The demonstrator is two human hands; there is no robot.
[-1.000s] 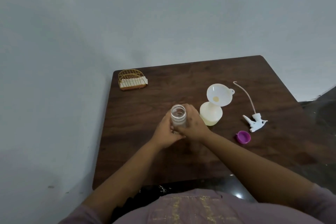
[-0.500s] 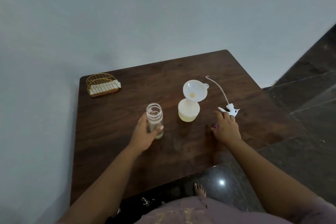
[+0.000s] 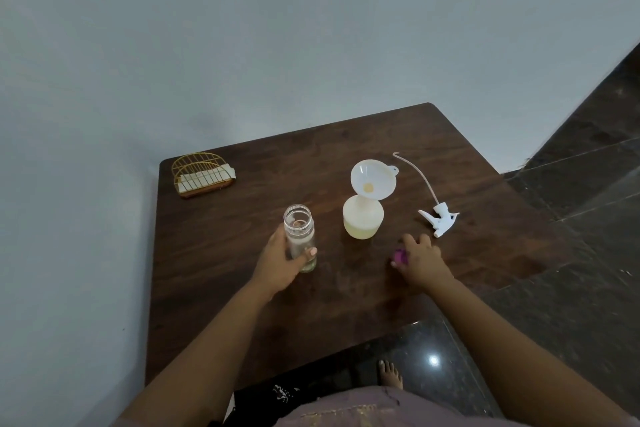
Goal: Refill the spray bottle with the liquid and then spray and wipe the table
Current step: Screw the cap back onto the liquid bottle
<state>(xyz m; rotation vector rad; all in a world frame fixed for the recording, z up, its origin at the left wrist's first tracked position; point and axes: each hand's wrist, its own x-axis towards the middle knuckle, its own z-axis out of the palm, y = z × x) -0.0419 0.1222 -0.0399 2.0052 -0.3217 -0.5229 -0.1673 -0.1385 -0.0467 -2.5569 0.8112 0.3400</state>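
On the surface the open bottle stood upright near the middle, held by the left hand. To its right stood the spray bottle with the funnel sitting in its neck. Further right lay the spray head — its tube pointed toward the far edge. Before it, nearer the person, the right hand rested on the cap. The napkin holder stood in the far left corner.

I can read no text, no label, no brand and no number here. The clear bottle that my left hand holds is plain, and the white spray bottle carries no writing.
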